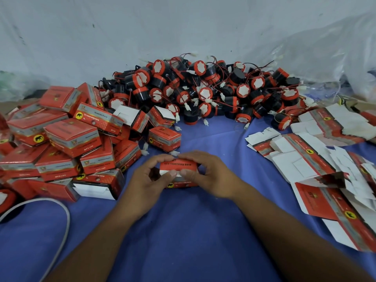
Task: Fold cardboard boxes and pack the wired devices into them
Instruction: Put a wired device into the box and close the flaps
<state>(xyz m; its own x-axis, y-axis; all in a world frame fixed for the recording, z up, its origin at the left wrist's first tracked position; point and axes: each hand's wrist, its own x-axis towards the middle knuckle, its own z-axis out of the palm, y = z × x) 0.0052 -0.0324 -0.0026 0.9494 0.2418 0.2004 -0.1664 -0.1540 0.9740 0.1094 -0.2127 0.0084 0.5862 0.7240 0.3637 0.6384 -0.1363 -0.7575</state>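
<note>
Item in hand: one red cardboard box (179, 166), held at the centre of the blue surface (183, 231). I see the left hand (145, 180) and right hand (209, 173), each grip clamped on one end of the box. Both thumbs press the white flap at the front. I cannot tell whether a device sits inside.

Stock, rear: heap of black-and-red wired devices (203, 90).
Stock, left: pile of folded boxes (61, 139).
Stock, right: flat box blanks (305, 159), unfolded.
Also noted: white cable (65, 216), lower left.
</note>
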